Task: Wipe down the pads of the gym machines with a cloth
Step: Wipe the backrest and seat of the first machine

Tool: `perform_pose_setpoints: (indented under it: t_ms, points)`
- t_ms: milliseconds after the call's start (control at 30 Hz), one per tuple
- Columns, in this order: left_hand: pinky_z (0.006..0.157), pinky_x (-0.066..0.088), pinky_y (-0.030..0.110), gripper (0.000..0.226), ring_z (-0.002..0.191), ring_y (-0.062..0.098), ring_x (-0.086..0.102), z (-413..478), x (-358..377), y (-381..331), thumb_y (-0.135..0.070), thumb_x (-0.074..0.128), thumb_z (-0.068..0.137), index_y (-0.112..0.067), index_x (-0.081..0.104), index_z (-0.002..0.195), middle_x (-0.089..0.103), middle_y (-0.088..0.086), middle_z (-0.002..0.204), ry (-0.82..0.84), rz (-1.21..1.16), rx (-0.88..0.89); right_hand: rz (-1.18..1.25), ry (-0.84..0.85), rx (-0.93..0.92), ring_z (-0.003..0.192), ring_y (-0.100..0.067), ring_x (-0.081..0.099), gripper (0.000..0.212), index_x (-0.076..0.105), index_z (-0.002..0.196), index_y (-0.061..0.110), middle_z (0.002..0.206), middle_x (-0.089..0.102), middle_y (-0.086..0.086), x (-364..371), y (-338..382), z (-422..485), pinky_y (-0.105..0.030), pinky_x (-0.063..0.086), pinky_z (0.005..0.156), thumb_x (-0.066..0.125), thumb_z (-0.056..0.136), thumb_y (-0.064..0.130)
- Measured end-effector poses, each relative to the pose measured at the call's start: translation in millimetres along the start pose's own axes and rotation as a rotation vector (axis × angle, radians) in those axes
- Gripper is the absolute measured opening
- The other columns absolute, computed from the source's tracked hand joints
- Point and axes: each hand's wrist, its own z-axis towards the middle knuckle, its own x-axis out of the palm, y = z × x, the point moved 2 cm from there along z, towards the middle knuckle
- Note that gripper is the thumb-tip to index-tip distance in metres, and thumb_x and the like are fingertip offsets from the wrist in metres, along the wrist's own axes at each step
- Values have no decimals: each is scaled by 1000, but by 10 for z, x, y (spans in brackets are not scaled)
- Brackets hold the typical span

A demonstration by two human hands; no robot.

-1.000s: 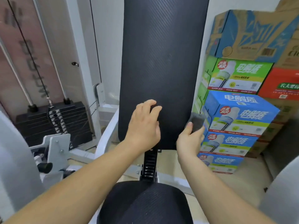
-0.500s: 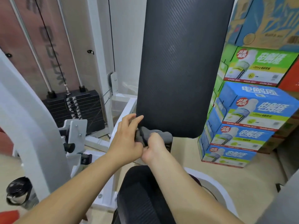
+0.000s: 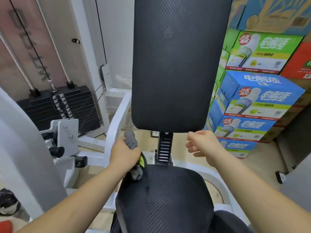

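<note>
Cloth (image 3: 130, 139), grey and bunched, sits in the left hand (image 3: 123, 154), whose grip is closed around it so that one end sticks up above the fist and another end hangs below, touching the rear left edge of the seat pad (image 3: 165, 197). A small yellow-green part shows just beside the hand at that edge; what it is cannot be told.

At the far left, the black weight stack (image 3: 58, 107) stands behind the white frame (image 3: 117, 121) of the machine, with two bright guide rods rising from it and a dark cable running up between them.

At centre, the tall black back pad (image 3: 175, 64) stands upright, its ribbed surface facing the camera. Below it a black ribbed adjustment post (image 3: 164, 148) runs down to the seat pad, which fills the lower middle of the view. The cloth is below and to the left of the back pad's lower corner, apart from it.

To the right of the post, the right hand (image 3: 203, 145) hovers just under the back pad's lower right corner, its grip loosely open, fingers curled, holding nothing.

Further right, cardboard boxes (image 3: 252, 98) printed in blue and green are stacked against the wall on the floor.
</note>
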Motion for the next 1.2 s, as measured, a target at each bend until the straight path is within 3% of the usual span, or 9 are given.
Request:
perform_pose_setpoints:
  t_ms: [100,233,300,467,600,700,767,967,1200]
  points:
    - [64,42,24,26,81,10,55,-112,216,-125,-10,66,83,-23,47,96,54,-5,93,65,194,481,-34,61,81,76,-23,59,26,66,110,3,94,71,-14,161,-376,77,-31,44,67,58,98,23]
    - [71,48,42,17,94,27,57,24,697,-141,-8,58,86,-14,61,102,61,5,112,265,857,1401,51,82,88,74,-21,60,13,68,95,3,92,70,-16,311,-608,100,-23,44,56,58,95,12]
    - [71,47,41,24,97,27,58,144,876,-221,-9,51,92,-15,63,112,63,4,122,244,1055,1577,84,41,95,79,-24,61,16,68,97,3,100,72,-23,275,-632,112,-26,46,60,53,95,7]
    - [82,49,43,43,109,30,55,331,963,-147,-17,63,92,-15,55,134,56,6,139,301,1186,1623,75,26,73,78,-21,59,23,69,108,-3,95,72,-21,248,-628,151,-25,46,60,54,97,10]
    - [64,53,38,34,87,26,59,436,631,40,-15,79,77,-18,68,109,66,4,106,370,1202,1548,11,79,65,76,-20,60,26,69,108,-4,105,74,-24,309,-682,220,-27,48,66,56,95,14]
    - [48,49,33,36,75,25,60,738,151,254,-12,91,61,-19,70,90,63,2,83,301,1178,1250,-46,48,-4,76,-21,56,31,66,101,-9,83,67,-19,357,-756,276,-34,47,72,56,90,18]
    - [45,49,34,34,76,26,58,781,4,297,-13,88,69,-17,69,98,61,4,86,249,1069,1195,-116,18,-69,74,-20,55,29,66,93,-7,76,60,-9,366,-739,294,-34,47,71,56,90,20]
    - [68,45,39,29,91,27,54,317,900,-42,-7,47,97,-14,65,119,64,5,110,238,967,1601,-348,16,-139,68,-20,46,27,62,79,-2,68,52,-4,324,-847,285,-33,43,64,56,92,21]
    - [60,48,38,33,85,27,56,326,871,92,-3,57,85,-11,66,116,62,7,100,231,1000,1415,-360,50,-159,69,-18,53,32,67,79,-1,68,57,-3,274,-947,305,-37,54,74,60,95,26]
